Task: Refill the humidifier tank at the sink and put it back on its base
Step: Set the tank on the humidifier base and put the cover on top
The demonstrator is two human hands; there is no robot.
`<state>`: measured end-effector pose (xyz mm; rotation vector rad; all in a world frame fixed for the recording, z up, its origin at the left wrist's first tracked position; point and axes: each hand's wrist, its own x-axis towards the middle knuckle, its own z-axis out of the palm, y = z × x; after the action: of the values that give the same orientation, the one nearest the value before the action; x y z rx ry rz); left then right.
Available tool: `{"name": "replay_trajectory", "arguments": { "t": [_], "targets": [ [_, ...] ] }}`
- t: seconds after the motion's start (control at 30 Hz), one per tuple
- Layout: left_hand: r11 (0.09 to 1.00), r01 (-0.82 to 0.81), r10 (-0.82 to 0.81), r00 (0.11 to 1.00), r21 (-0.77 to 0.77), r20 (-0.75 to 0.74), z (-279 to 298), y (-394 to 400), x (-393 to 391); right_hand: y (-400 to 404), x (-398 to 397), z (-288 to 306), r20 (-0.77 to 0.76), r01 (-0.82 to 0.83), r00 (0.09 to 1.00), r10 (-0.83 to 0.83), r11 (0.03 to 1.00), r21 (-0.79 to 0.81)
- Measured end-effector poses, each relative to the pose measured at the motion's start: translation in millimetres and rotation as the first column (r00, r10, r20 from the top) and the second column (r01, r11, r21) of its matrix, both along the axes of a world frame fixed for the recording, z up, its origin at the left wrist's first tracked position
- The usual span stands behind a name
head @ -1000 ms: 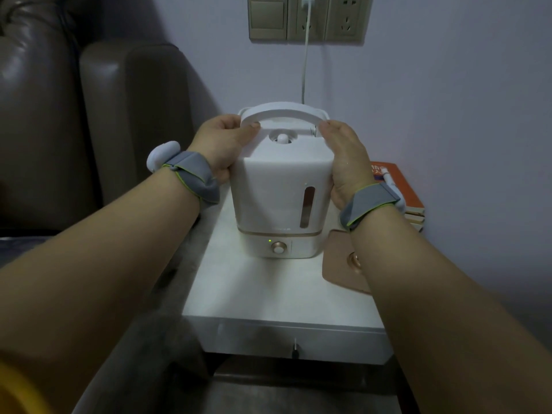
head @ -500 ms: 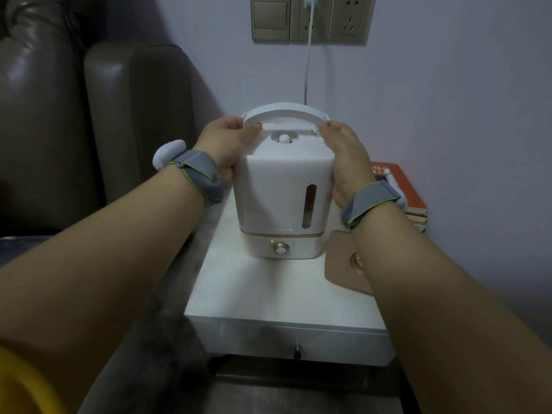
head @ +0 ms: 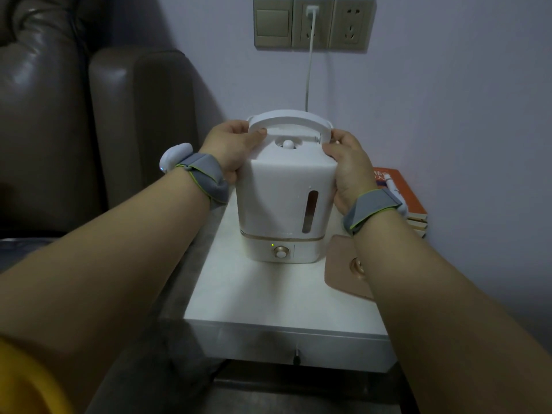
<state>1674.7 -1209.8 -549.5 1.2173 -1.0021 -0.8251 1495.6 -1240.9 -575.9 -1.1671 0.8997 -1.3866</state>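
Both hands — left [head: 230, 150], right [head: 346, 170] — grip the tank [head: 283, 192], seemingly seated on its base [head: 282, 252]

Both hands, left [head: 231, 150] and right [head: 348, 171], grip the white humidifier tank [head: 283, 189], apparently seated on its base [head: 282, 252] on the desk [head: 268, 294].

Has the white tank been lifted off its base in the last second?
No. The tank sits flush on its base as before, the gold seam closed, with the left hand and right hand gripping its sides.
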Motion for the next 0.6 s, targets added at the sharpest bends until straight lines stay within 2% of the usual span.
{"name": "replay_trajectory", "arguments": {
  "t": [0.6],
  "targets": [
    [0.999,-0.009,0.009,1.000,0.048,0.001,1.1,-6.5,3.9,-7.4,5.3,4.0,-0.060,0.022,0.998,-0.021,0.999,0.025]
  ]
}}
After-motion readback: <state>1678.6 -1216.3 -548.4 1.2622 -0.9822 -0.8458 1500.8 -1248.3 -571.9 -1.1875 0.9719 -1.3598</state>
